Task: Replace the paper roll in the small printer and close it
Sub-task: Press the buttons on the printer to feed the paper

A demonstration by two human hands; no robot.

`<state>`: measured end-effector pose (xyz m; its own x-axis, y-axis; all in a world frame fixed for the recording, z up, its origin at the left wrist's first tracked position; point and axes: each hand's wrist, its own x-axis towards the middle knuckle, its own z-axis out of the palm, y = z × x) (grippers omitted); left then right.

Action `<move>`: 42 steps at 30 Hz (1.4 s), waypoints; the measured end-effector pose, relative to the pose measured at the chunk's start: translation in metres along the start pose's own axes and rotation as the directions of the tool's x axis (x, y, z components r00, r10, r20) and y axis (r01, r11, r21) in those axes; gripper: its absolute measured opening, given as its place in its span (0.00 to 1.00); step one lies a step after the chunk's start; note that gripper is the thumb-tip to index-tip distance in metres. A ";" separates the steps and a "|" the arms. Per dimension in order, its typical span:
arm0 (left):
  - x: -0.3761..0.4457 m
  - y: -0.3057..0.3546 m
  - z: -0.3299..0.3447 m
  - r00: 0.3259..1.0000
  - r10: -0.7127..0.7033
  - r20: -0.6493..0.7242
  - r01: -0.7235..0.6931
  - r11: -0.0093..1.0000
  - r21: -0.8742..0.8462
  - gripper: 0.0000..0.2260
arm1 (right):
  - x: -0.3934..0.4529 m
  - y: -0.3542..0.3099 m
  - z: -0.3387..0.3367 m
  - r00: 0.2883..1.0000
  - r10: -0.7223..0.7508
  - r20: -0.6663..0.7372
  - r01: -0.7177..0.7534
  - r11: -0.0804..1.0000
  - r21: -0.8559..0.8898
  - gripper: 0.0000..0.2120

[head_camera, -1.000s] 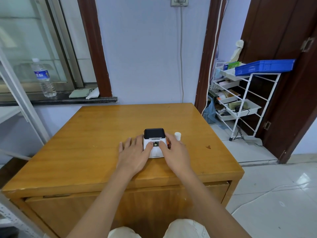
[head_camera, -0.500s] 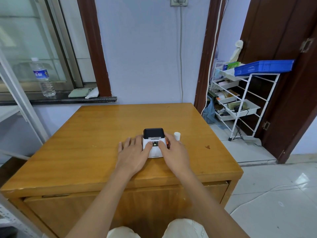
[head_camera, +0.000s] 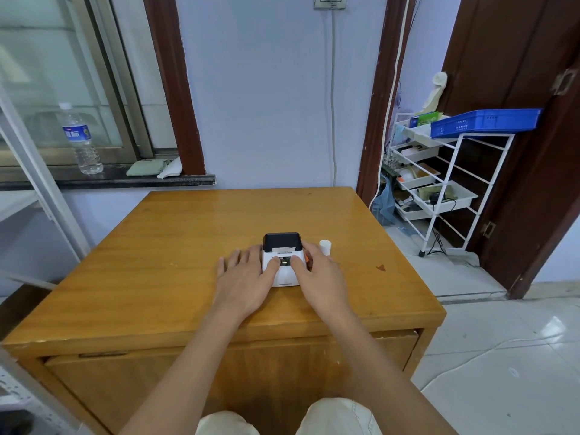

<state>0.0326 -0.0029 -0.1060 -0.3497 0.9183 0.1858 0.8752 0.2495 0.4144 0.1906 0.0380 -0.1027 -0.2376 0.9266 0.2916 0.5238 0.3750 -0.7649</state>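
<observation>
A small white printer (head_camera: 284, 273) with a black back part sits near the middle of the wooden table (head_camera: 175, 246), its lid down. My left hand (head_camera: 248, 277) lies flat against the printer's left side, thumb on its top. My right hand (head_camera: 320, 277) wraps the right side, thumb pressing the top beside a small lit display. A white paper roll (head_camera: 325, 246) stands upright just right of the printer, behind my right fingers. An orange tab shows at the printer's right edge.
A white wire shelf rack (head_camera: 439, 189) with trays and a blue basket (head_camera: 483, 122) stands right of the table by a dark door. A water bottle (head_camera: 80, 139) and folded cloths rest on the window ledge at back left.
Hardly anything differs. Both hands stay on the printer with the thumbs on its top; the view has shifted very slightly.
</observation>
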 end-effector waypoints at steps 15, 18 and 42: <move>0.000 0.000 0.000 1.000 0.009 -0.002 -0.009 1.000 -0.005 0.36 | 0.000 -0.001 -0.001 0.999 0.032 0.010 -0.032 0.999 -0.005 0.26; 0.000 -0.001 0.000 1.000 0.019 -0.016 -0.019 1.000 0.007 0.35 | 0.000 0.000 -0.001 0.999 0.031 0.015 -0.031 1.000 0.005 0.24; -0.001 0.000 -0.003 1.000 0.021 -0.018 -0.021 1.000 -0.002 0.36 | 0.004 -0.005 -0.007 0.995 0.095 0.042 -0.100 0.986 0.134 0.15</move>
<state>0.0323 -0.0051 -0.1034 -0.3368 0.9177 0.2107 0.8818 0.2290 0.4124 0.1926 0.0399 -0.0938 -0.2208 0.9560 0.1933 0.4308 0.2735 -0.8600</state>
